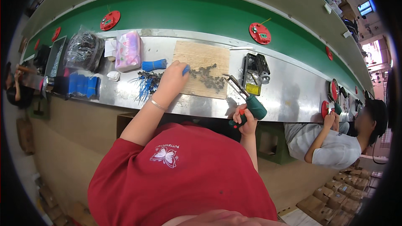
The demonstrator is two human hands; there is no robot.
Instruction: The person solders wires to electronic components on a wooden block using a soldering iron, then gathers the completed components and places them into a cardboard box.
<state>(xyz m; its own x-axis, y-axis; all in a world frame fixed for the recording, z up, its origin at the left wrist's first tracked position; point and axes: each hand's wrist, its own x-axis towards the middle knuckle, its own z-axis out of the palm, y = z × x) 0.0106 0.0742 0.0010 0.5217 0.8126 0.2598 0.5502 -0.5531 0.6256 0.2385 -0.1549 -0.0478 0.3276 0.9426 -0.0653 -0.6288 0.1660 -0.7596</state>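
My right hand [247, 120] is wrapped round the handle of a green soldering gun [256, 107] with red parts. Its two metal prongs point up and left, just past the right edge of a wooden board [201, 50]. Small dark parts [213, 82] lie scattered over that board. My left hand [176, 75] is over the board's left edge, its fingers closed. Something small and blue shows at its fingertips, too small to name. Beside its wrist lies a pile of dark parts with blue wires [146, 86]; a bundle of blue wires [154, 65] lies behind.
A black toolbox [254, 73] with a yellow item stands right of the board. At left are a pink tissue pack [128, 51], a plastic bag [85, 50] and blue stacks [83, 84]. Red discs [260, 33] sit on the green belt [184, 8]. Another person [331, 142] works at right.
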